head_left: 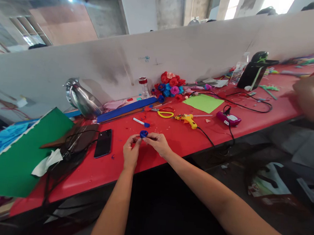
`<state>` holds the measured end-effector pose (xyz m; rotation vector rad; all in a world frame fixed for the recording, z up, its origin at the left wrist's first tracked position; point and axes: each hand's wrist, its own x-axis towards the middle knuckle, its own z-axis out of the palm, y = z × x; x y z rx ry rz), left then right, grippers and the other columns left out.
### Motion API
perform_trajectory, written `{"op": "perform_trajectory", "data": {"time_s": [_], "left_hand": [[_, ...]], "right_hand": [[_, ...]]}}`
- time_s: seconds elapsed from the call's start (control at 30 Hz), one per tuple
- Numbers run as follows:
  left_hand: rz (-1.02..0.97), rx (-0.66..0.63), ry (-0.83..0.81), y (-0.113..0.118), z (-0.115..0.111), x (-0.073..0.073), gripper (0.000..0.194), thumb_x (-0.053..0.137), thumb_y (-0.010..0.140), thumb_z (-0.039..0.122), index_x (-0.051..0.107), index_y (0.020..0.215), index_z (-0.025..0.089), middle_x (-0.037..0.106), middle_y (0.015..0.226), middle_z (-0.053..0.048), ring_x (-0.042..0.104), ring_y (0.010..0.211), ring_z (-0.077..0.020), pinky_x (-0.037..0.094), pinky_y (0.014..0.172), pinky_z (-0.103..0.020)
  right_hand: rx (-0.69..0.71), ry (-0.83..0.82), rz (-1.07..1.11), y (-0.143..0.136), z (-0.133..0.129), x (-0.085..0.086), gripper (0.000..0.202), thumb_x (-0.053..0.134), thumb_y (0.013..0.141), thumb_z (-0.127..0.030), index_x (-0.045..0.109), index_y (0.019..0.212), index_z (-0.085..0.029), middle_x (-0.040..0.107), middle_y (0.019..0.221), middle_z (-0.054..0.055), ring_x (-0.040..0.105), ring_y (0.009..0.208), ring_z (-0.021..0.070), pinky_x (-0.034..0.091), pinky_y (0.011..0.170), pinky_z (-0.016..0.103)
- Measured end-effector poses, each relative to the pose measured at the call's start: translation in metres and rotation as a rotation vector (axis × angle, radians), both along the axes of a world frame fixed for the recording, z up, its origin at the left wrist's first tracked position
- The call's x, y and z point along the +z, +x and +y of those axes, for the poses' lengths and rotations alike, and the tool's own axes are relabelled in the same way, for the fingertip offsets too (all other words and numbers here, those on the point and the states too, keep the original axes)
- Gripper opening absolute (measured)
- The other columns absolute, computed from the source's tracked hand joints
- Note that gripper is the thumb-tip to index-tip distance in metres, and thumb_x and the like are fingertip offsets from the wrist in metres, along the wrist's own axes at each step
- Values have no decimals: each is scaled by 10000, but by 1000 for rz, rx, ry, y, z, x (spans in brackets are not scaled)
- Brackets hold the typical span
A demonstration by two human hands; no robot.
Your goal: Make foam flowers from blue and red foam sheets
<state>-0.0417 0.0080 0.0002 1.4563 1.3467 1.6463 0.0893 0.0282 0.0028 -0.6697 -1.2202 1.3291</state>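
Between my two hands is a small dark blue rolled flower [143,134], held just above the red table [120,169]. My left hand [131,150] pinches it from the left with thumb and fingers. From the right, my right hand [157,143] grips its edge between thumb and forefinger. A white marker with a blue cap [141,122] lies just beyond the flower. Farther back are yellow-handled scissors [165,114] and a yellow glue gun [187,120] lying on its side. To the left rests a black phone [103,143].
A bunch of red, blue and pink flowers [173,86] stands at the wall beside a glass jar [144,87]. A steel jug [83,99] and green sheet [26,154] are leftward. Rightward are lime paper [204,103], a purple socket box [229,118], cords and another person's hand [308,93].
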Motion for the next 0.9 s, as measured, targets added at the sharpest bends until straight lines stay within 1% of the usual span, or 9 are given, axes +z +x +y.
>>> {"op": "perform_trajectory", "data": {"time_s": [0.17, 0.3, 0.37, 0.43, 0.53, 0.6, 0.67, 0.77, 0.9], "left_hand": [[-34, 3, -22, -2, 1, -3, 211, 654, 726, 379, 670, 812, 188, 609, 717, 7, 526, 701, -142, 404, 717, -257], [-80, -26, -42, -5, 1, -4, 216, 647, 728, 396, 641, 768, 184, 598, 721, 8, 527, 711, -140, 397, 724, -255], [-145, -57, -46, -4, 1, -4, 214, 655, 719, 394, 631, 769, 187, 589, 725, 13, 523, 719, -133, 394, 739, -252], [-197, -93, -59, -3, 0, -3, 217, 668, 703, 395, 628, 766, 191, 590, 727, 12, 524, 727, -134, 393, 754, -257], [-212, -131, -91, -1, -1, -1, 226, 699, 667, 397, 632, 743, 194, 592, 709, 12, 521, 707, -135, 395, 745, -266], [-221, -146, -100, -1, -2, -1, 227, 716, 650, 395, 636, 727, 197, 592, 694, 14, 516, 688, -133, 397, 727, -267], [-240, -146, -89, -1, -1, -1, 228, 727, 642, 393, 636, 716, 197, 597, 689, 15, 519, 684, -134, 403, 718, -271], [-257, -136, -72, -2, 0, -4, 221, 737, 637, 376, 642, 722, 195, 607, 695, 16, 530, 696, -134, 412, 733, -276], [-236, -130, -64, -4, 1, -6, 199, 731, 649, 358, 656, 734, 194, 614, 723, 15, 534, 731, -131, 401, 770, -274]], "right_hand": [[-5, -34, 40, -2, -4, 3, 168, 739, 612, -320, 697, 702, -185, 634, 644, -17, 540, 607, 119, 430, 653, 267], [-15, -164, 119, 8, 2, 6, 203, 709, 634, -359, 696, 747, -191, 646, 668, -6, 524, 564, 100, 411, 599, 245], [9, -276, 108, 17, 9, 16, 223, 658, 683, -396, 695, 753, -188, 661, 702, 12, 535, 575, 95, 401, 579, 229], [75, -376, 13, 25, 16, 33, 254, 608, 731, -421, 689, 723, -181, 672, 728, 29, 555, 598, 96, 394, 566, 218], [197, -340, -250, 31, 23, 63, 236, 613, 755, -392, 683, 701, -173, 684, 738, 34, 580, 611, 98, 379, 549, 209], [249, -300, -421, 30, 24, 79, 201, 649, 735, -356, 664, 659, -170, 662, 656, 13, 567, 571, 94, 364, 530, 207], [285, -256, -556, 27, 25, 90, 164, 684, 702, -301, 642, 615, -168, 625, 566, -14, 526, 509, 81, 350, 511, 205], [321, -183, -651, 25, 26, 97, 122, 678, 674, -203, 623, 572, -164, 590, 502, -38, 493, 464, 66, 348, 498, 200], [356, -112, -692, 27, 31, 98, 127, 633, 661, -124, 620, 539, -158, 566, 455, -46, 511, 461, 68, 358, 493, 189]]}}
